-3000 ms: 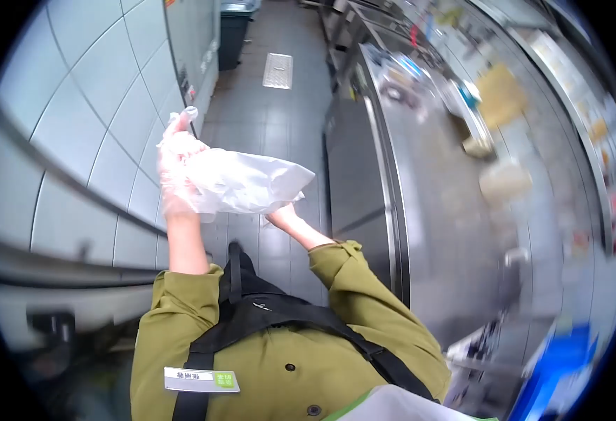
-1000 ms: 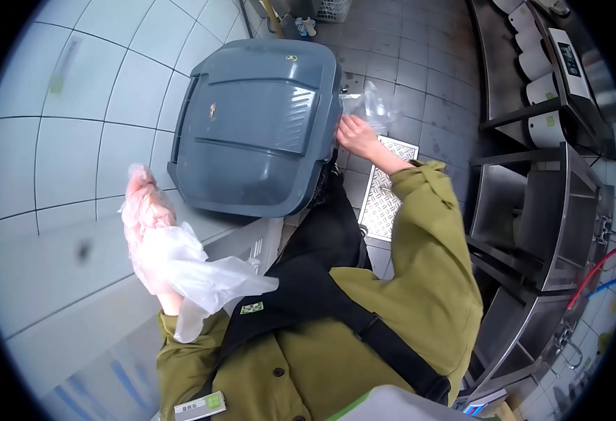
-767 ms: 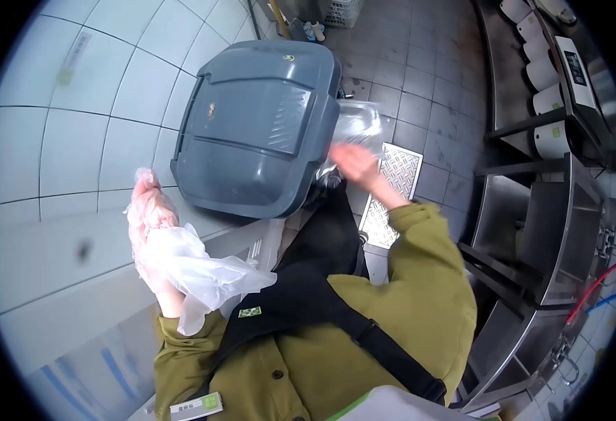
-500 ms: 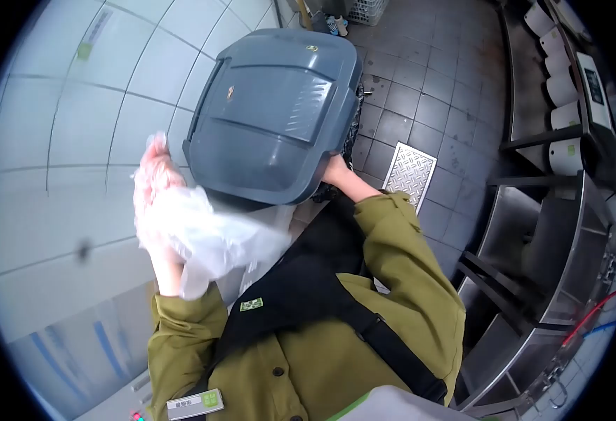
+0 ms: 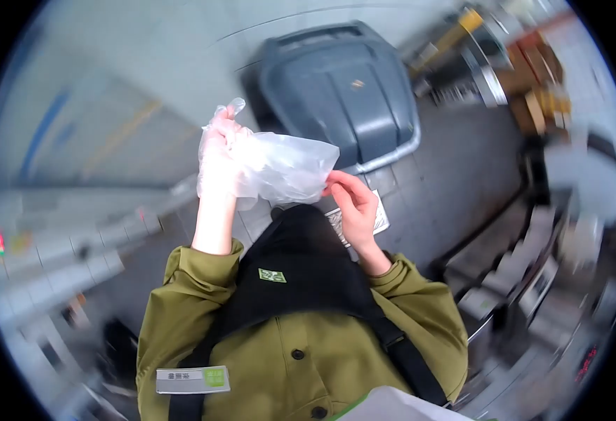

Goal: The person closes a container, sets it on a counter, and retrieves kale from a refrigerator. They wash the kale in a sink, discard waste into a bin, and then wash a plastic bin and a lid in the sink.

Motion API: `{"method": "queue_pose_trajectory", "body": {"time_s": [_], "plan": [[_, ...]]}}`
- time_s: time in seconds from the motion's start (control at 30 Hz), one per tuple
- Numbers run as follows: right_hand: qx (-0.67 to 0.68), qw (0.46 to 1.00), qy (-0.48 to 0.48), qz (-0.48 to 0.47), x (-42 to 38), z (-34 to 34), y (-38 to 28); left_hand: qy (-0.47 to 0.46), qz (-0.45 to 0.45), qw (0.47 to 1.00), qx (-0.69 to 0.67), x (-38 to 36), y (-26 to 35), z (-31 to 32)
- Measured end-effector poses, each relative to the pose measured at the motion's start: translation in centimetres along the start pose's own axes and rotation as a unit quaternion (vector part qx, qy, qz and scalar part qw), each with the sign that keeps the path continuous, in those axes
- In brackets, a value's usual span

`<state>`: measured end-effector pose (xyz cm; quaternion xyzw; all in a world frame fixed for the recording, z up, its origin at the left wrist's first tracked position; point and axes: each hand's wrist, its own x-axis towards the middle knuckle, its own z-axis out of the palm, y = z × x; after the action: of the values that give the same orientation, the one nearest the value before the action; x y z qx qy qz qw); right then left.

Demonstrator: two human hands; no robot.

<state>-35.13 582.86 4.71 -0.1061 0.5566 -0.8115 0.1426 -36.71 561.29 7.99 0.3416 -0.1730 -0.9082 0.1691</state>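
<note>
Since the earlier frame, the right hand (image 5: 355, 210) has left the edge of the bin lid (image 5: 350, 98) and come in to the free end of the white plastic (image 5: 290, 165). Its thumb and forefinger are close together, the fingertips right at the film's edge; whether they truly pinch it, I cannot tell. Opposite, the left hand (image 5: 218, 151) is raised inside a loose clear glove (image 5: 235, 107), fingers partly bent, with the plastic bunched against it and spreading across toward the right hand. I cannot tell whether the left fingers grip that plastic or it merely clings.

Film this thin probably handles best with a light pinch on a single layer, the bunched side held steady and the two hands drawn apart gently. A hard tug could tear it or drag the glove off; rubbing the edge between thumb and finger should part layers that stick.

Below the hands is the black apron (image 5: 301, 245). Beyond them, the bin lid looks closed, near the wall, and a patterned metal floor plate (image 5: 382, 214) shows partly behind the right hand.

Glare washes out the left palm, so glove and plastic are hard to separate there. Folds hide any opening in the plastic. Brown boxes (image 5: 532, 59) and the items at the right are smeared by motion, and the badge (image 5: 193, 380) is unreadable.
</note>
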Motion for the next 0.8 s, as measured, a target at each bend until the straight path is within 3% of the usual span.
{"method": "queue_pose_trajectory", "body": {"time_s": [0.07,0.1,0.13,0.2,0.23,0.33,0.37,0.4,0.47,0.5,0.53,0.57,0.6,0.63,0.67,0.73,0.77,0.8], "plan": [[-0.035,0.992,-0.110,0.043,1.0,1.0,1.6,0.090,0.132,0.987,-0.005,-1.4,1.4,-4.7],[0.083,0.974,-0.141,0.159,1.7,2.3,2.5,0.184,0.188,0.964,0.028,-2.6,2.2,-6.3],[0.194,0.928,-0.153,0.279,2.0,4.1,3.5,0.205,0.228,0.951,-0.033,-3.9,2.9,-9.0],[0.272,0.794,-0.229,0.493,1.9,7.6,5.7,0.214,0.311,0.917,-0.126,-5.7,4.8,-14.6],[0.257,0.746,-0.263,0.555,1.2,9.3,7.7,0.246,0.377,0.886,-0.110,-6.4,5.8,-17.7],[0.331,0.548,-0.352,0.683,-2.5,15.4,12.9,0.323,0.424,0.833,-0.146,-10.4,9.2,-24.5],[0.295,0.560,-0.344,0.693,-4.1,18.1,13.7,0.327,0.416,0.847,-0.039,-12.0,10.8,-29.8],[0.286,0.572,-0.339,0.690,-5.9,21.1,14.8,0.458,0.436,0.773,0.053,-13.5,12.2,-33.7],[0.271,0.597,-0.332,0.678,-10.4,27.8,17.2,0.684,0.411,0.561,0.220,-17.7,15.7,-40.3],[0.249,0.606,-0.362,0.663,-13.2,31.5,18.6,0.753,0.377,0.499,0.203,-22.4,17.1,-38.7],[0.253,0.590,-0.364,0.675,-16.3,34.8,20.2,0.773,0.431,0.395,0.247,-24.8,17.8,-43.8],[0.257,0.570,-0.369,0.688,-19.6,38.3,21.9,0.740,0.485,0.402,0.235,-27.4,18.3,-46.8],[0.259,0.545,-0.375,0.704,-23.3,42.0,23.1,0.686,0.479,0.477,0.269,-30.4,18.3,-47.6],[0.200,0.541,-0.388,0.719,-26.8,45.2,23.6,0.626,0.494,0.484,0.360,-32.3,18.0,-49.7],[0.186,0.513,-0.437,0.715,-30.8,48.1,24.5,0.544,0.536,0.593,0.254,-33.2,18.2,-51.5],[0.168,0.468,-0.522,0.693,-37.7,53.6,27.0,0.574,0.522,0.580,0.249,-35.7,22.1,-53.6],[0.138,0.489,-0.549,0.664,-40.9,55.9,28.1,0.615,0.505,0.551,0.252,-37.1,24.1,-56.3],[0.134,0.472,-0.561,0.667,-43.4,58.6,29.0,0.650,0.486,0.524,0.258,-38.2,26.5,-59.2]]}}
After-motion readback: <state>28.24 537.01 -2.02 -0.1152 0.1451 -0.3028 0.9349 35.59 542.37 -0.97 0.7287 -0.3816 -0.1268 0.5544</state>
